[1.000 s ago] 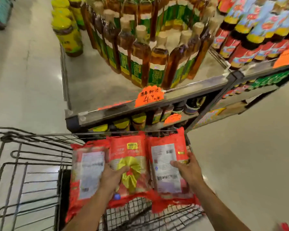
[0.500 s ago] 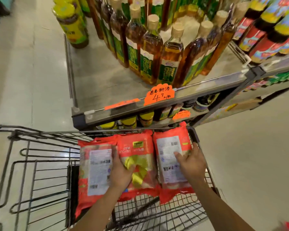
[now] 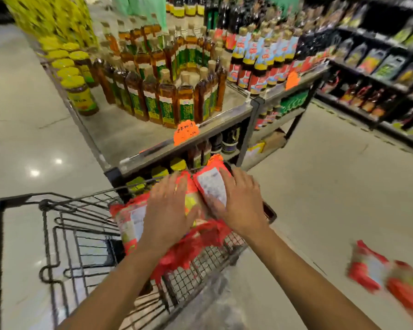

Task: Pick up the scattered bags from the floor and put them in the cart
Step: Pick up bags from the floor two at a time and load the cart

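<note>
The left hand (image 3: pixel 168 210) and right hand (image 3: pixel 240 203) lie flat, fingers spread, on red bags (image 3: pixel 129 222) in the cart (image 3: pixel 57 210). They grip nothing. More bags (image 3: pixel 377 270) lie on the floor (image 3: pixel 320 186).

three bags in cart (image 3: pixel 129 225), two on floor (image 3: pixel 367 270)

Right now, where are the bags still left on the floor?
In the head view, the red bags lie on the floor at lower right, beyond the right hand and the cart.
</note>
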Demonstrator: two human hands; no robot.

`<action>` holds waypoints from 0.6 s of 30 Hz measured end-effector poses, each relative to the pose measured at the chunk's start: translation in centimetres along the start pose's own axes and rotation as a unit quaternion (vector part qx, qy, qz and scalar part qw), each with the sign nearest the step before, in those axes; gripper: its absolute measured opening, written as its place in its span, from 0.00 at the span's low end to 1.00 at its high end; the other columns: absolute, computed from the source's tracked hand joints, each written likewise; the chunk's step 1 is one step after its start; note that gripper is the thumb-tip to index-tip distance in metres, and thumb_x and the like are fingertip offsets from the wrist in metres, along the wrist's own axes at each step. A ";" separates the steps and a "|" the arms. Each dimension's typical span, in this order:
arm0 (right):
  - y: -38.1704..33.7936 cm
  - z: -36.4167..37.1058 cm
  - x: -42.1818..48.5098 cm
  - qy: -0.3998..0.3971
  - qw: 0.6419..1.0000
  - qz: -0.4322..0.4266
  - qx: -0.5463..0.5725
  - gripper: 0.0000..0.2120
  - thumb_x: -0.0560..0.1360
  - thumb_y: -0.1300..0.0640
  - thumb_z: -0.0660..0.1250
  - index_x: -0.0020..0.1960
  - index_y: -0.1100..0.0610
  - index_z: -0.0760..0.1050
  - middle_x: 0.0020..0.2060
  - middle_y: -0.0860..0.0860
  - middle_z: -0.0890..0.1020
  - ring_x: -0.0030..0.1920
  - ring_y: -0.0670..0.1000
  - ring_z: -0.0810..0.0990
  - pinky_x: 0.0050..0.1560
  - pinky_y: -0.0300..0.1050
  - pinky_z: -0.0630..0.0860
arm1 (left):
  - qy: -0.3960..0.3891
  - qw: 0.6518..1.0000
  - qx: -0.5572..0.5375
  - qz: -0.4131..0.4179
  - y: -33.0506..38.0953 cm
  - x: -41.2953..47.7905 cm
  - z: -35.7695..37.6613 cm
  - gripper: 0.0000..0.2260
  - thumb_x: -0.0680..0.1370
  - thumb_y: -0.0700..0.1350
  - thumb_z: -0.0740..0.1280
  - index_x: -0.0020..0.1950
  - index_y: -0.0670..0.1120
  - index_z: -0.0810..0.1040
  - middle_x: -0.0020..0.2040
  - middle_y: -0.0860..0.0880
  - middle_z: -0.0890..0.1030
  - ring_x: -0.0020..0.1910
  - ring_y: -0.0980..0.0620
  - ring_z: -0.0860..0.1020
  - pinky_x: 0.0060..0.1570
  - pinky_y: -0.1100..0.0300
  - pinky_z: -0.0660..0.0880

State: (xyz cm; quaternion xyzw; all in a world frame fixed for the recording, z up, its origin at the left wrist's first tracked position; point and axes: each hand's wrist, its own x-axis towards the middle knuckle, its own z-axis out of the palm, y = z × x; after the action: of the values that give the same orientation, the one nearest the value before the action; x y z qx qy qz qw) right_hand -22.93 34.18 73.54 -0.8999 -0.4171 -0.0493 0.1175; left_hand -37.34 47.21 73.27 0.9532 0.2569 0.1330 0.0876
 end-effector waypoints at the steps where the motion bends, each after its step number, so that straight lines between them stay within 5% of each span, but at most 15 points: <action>1: -0.1 -1.7 -1.8 0.013 1.000 0.007 -0.009 0.35 0.77 0.34 0.58 0.77 0.54 0.65 0.73 0.58 0.71 0.72 0.61 0.69 0.69 0.62 0.66 | 0.015 0.999 0.011 0.026 1.4 -0.5 -1.7 0.33 0.76 0.60 0.62 0.75 0.41 0.72 0.74 0.38 0.73 0.72 0.36 0.73 0.72 0.41 0.67; 9: 8.3 -12.8 -15.2 0.085 0.979 0.169 -0.079 0.36 0.75 0.36 0.61 0.78 0.54 0.64 0.76 0.60 0.68 0.76 0.62 0.64 0.74 0.63 0.60 | 0.043 0.975 0.034 0.213 17.7 -1.7 -7.0 0.35 0.74 0.58 0.66 0.76 0.41 0.69 0.75 0.37 0.72 0.73 0.35 0.70 0.71 0.39 0.66; 18: 28.3 -19.9 -35.9 0.134 0.896 0.408 -0.112 0.35 0.78 0.36 0.57 0.80 0.52 0.57 0.79 0.58 0.61 0.79 0.61 0.58 0.77 0.63 0.54 | 0.013 0.897 -0.019 0.441 48.1 -7.0 -2.1 0.34 0.76 0.58 0.69 0.77 0.42 0.68 0.77 0.38 0.70 0.73 0.34 0.70 0.71 0.37 0.66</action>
State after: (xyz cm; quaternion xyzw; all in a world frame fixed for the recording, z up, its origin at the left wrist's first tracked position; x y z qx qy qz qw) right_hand -24.36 -15.08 81.31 -0.9832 0.0148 -0.1631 0.0803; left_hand -21.37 2.79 85.11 0.9652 -0.1910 0.1752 0.0343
